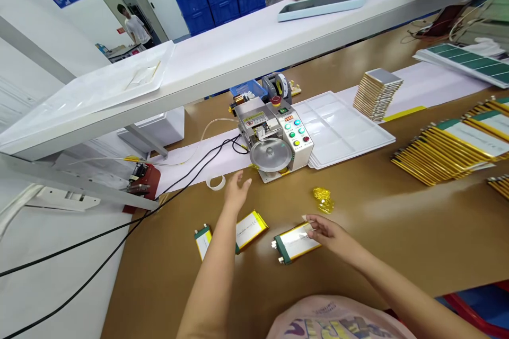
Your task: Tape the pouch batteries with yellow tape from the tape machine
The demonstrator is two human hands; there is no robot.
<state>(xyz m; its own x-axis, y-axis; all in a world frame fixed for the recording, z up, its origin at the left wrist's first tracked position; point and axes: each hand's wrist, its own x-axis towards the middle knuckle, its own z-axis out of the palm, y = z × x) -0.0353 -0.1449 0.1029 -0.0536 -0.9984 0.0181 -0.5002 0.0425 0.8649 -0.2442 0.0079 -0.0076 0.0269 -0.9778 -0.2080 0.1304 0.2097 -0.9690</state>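
Mid-frame, left hand (237,192) is open near the machine (272,132); lower center, right hand (325,230) is over a battery pack (295,243), can't tell if gripping.

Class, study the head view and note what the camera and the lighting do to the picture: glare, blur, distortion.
Head view: pale glare on the brown table, right of centre; the shelf slants steeply across the frame; the machine's button labels are too small to read; the distant person looks soft, lacking fine detail.
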